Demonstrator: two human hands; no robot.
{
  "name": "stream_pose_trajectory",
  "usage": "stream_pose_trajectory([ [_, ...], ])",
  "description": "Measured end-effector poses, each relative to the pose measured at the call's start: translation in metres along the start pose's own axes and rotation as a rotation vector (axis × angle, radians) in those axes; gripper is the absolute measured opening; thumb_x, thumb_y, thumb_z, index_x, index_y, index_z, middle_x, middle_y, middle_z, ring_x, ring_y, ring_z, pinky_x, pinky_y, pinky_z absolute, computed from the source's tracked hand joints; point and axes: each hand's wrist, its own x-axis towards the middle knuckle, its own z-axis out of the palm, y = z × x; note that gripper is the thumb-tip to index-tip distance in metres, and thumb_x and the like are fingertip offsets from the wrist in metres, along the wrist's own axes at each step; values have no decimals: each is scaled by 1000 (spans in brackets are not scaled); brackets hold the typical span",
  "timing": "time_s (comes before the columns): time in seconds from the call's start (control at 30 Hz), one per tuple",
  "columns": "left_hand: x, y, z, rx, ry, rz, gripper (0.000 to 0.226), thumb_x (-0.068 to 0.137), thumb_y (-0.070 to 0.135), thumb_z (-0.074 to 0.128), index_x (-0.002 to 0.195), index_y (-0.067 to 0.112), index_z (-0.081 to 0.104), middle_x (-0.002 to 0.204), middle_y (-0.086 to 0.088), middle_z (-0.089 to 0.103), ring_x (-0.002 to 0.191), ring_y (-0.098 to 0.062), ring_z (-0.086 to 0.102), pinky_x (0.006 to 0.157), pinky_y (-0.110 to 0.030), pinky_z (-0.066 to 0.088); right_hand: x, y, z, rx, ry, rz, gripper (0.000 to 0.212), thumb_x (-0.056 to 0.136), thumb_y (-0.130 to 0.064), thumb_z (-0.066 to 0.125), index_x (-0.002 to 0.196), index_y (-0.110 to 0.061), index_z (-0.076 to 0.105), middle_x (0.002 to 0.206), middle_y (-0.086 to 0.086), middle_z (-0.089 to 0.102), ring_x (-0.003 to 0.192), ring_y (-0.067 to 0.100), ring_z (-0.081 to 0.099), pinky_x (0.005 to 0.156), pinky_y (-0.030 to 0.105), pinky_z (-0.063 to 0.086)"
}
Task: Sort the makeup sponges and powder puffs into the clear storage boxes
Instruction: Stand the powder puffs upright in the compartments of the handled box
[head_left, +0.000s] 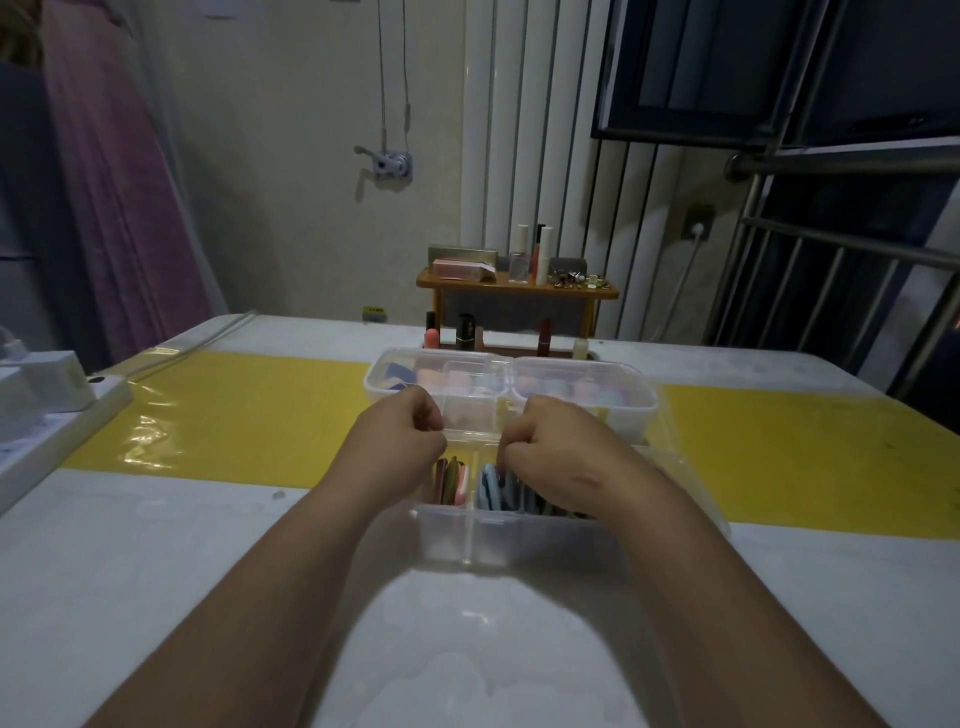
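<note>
A divided clear storage box (467, 535) stands on the table close to me. Flat powder puffs stand on edge in it: pink and brown ones (453, 483) in the left compartment, blue ones (491, 486) in the middle. A small clear box (475, 410) is held over its far rim. My left hand (405, 434) grips the small box's left side with curled fingers, and my right hand (553, 441) grips its right side. Behind it stand two more clear boxes, the left one (384, 387) and the right one (623, 400), both holding pastel makeup sponges.
A yellow strip (234, 410) crosses the white table. A white power strip with a plug (47, 400) lies at the left edge. Lipsticks and bottles (467, 332) stand beyond the boxes, under a small wooden shelf (514, 288) of cosmetics. A metal rack (831, 249) is at the right.
</note>
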Motion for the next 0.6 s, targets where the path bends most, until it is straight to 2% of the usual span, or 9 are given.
stream_pose_trajectory([
  [0.13, -1, 2, 0, 2, 8, 4, 13, 80, 3, 57, 77, 17, 59, 74, 0, 61, 69, -18, 56, 57, -29, 40, -1, -2, 1, -106, 3, 52, 33, 86, -41, 50, 73, -21, 72, 88, -2, 61, 76, 15, 57, 70, 39, 53],
  [0.23, -2, 3, -1, -20, 3, -6, 11, 80, 3, 58, 79, 14, 60, 74, -1, 61, 68, -18, 55, 57, -28, 39, 0, -9, 2, -189, -2, 81, 31, 84, -44, 53, 96, -25, 74, 107, -2, 57, 92, 17, 53, 83, 41, 52],
  [0.3, -2, 2, -2, -34, 0, -13, 11, 79, 3, 58, 79, 14, 61, 75, -3, 62, 69, -20, 57, 56, -28, 41, -1, -12, 2, -238, -2, 115, 40, 83, -41, 57, 117, -22, 64, 118, 1, 52, 104, 21, 48, 91, 40, 48],
  [0.4, -2, 2, -2, -47, -3, -22, 12, 79, 3, 58, 79, 14, 61, 76, -4, 63, 72, -22, 59, 58, -29, 44, -1, -16, 3, -254, -14, 160, 51, 82, -33, 61, 129, -19, 51, 124, 7, 48, 112, 27, 45, 93, 39, 44],
  [0.47, -2, 1, -3, -66, -9, -34, 12, 79, 2, 58, 79, 13, 61, 76, -5, 64, 71, -23, 59, 57, -28, 44, -2, -19, 7, -225, -2, 167, 46, 81, -27, 63, 125, -18, 54, 121, 6, 50, 109, 27, 47, 93, 41, 48],
  [0.53, -2, 0, -3, -84, -15, -40, 12, 78, 1, 59, 78, 13, 61, 73, -5, 63, 68, -22, 59, 56, -27, 43, -3, -19, 10, -217, 14, 124, 31, 82, -21, 65, 113, -19, 64, 116, 2, 50, 105, 24, 48, 93, 42, 50],
  [0.6, -1, 0, -3, -91, -17, -40, 12, 78, 1, 59, 78, 13, 61, 71, -4, 62, 66, -21, 58, 55, -27, 42, -4, -18, 10, -169, 39, 85, 22, 80, -15, 67, 101, -24, 65, 110, -2, 48, 100, 20, 48, 90, 40, 51],
])
